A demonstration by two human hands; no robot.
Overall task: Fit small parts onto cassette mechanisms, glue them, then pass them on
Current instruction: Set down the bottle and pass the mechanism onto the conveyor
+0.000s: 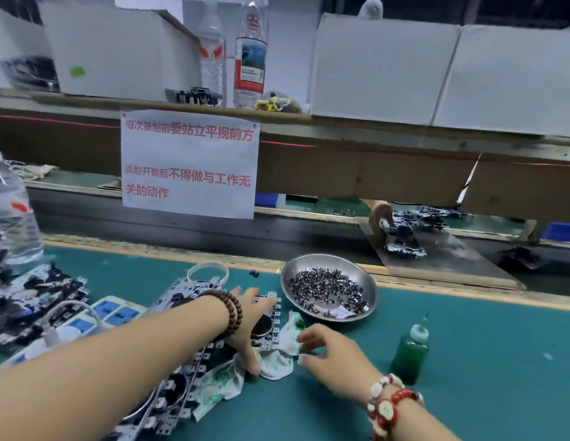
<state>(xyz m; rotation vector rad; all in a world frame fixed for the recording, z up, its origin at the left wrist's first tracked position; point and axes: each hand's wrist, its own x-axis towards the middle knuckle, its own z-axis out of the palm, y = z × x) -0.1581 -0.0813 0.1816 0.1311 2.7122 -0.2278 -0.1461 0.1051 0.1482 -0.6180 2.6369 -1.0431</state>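
Note:
A cassette mechanism (271, 329) lies on the green mat, at the end of a row of several more mechanisms (178, 396). My left hand (245, 326) lies across it, fingers stretched to its far edge, thumb down on a white cloth stained green (277, 361). My right hand (331, 358) is just right of the cloth, its curled fingertips pinching the cloth's edge. A steel dish (369, 283) of small black parts sits behind my hands. To the right of my right hand a green glue bottle (411, 351) stands upright.
A pile of mechanisms (32, 300) and a water bottle (10, 211) are at the left, with a power strip (112, 313) and a tape ring (207, 272). Beyond the mat, another person's hand (380, 214) touches mechanisms on a metal plate (452, 253). A paper sign (188, 163) hangs ahead.

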